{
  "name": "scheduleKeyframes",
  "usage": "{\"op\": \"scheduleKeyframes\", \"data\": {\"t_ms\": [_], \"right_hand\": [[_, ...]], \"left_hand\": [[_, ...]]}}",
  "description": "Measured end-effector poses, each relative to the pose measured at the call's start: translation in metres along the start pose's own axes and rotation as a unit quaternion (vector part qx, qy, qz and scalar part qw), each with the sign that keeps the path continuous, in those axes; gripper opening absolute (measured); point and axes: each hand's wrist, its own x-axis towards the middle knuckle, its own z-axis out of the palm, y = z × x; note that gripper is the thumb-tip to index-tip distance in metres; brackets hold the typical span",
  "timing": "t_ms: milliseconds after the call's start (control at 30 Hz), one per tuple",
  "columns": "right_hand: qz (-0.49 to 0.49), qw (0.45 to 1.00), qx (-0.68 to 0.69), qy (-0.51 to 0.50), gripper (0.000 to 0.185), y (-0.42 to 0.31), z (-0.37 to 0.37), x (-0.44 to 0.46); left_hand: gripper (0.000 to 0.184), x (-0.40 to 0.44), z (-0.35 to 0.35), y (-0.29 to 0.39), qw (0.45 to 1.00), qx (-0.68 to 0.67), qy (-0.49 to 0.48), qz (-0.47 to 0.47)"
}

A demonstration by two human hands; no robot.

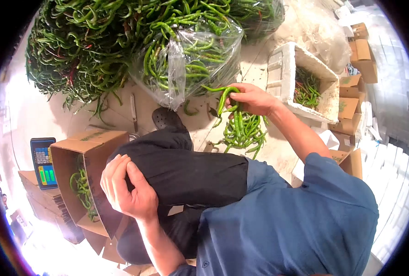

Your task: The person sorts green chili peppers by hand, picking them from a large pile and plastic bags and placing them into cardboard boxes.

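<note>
In the head view, a few long green chillies (223, 102) are in the upper middle of the frame, gripped between the thumb and fingers of the right hand (252, 99); one curved end pokes out to the left. Just below that hand, a small pile of green chillies (242, 133) lies on the pale floor (278, 158). To the right of the hand, a white foam box (280, 69) stands tilted in the frame, with more green pods (306, 87) inside. Left of the hand, a clear plastic bag (177, 64) filled with chillies sits against a large heap of green chillies (82, 50) that takes up the upper left.

The left hand (130, 191), left of centre and lower down, lies loose with half-curled fingers at the knee of the black trousers (190, 177). Just beside it, an open cardboard box (92, 140) has some chillies (81, 186) in it. A keypad device with a lit green panel (43, 163) stands at the far left. A dark clog (167, 120) shows above the knee, and folded cardboard cartons (349, 108) line the right side.
</note>
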Motion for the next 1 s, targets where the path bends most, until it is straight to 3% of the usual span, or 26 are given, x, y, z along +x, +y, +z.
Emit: {"op": "scheduleKeyframes", "data": {"t_ms": [67,100,233,600,733,767,867,1000], "right_hand": [[-0.002,0.997,0.064,-0.046,0.025,-0.024,0.038,-0.004],[-0.013,0.993,0.082,-0.085,0.042,-0.026,0.041,0.0],[-0.016,0.984,0.101,-0.144,0.046,-0.047,0.095,0.009],[-0.046,0.962,0.084,-0.257,0.037,-0.087,0.246,0.044],[-0.047,0.949,0.073,-0.304,0.038,-0.09,0.307,0.06],[-0.045,0.941,0.069,-0.327,0.039,-0.089,0.32,0.066],[-0.007,0.933,0.064,-0.355,0.039,-0.08,0.359,0.08],[0.057,0.931,0.044,-0.357,0.035,-0.062,0.402,0.105]], "left_hand": [[0.008,-0.003,-0.002,-0.004,1.0,-0.003,0.009,0.004],[0.008,-0.004,-0.003,-0.005,1.0,-0.002,0.013,0.003],[0.009,-0.008,-0.01,-0.009,1.0,-0.005,0.029,0.005],[0.008,-0.016,-0.019,-0.023,0.996,0.002,0.087,0.026],[0.015,-0.018,-0.023,-0.022,0.997,-0.018,0.065,0.03],[0.02,-0.019,-0.026,-0.017,0.999,0.041,0.022,0.014],[0.022,-0.033,-0.024,-0.013,1.0,-0.018,-0.001,0.002],[0.024,-0.042,-0.037,-0.002,0.998,-0.027,-0.027,0.057]]}}
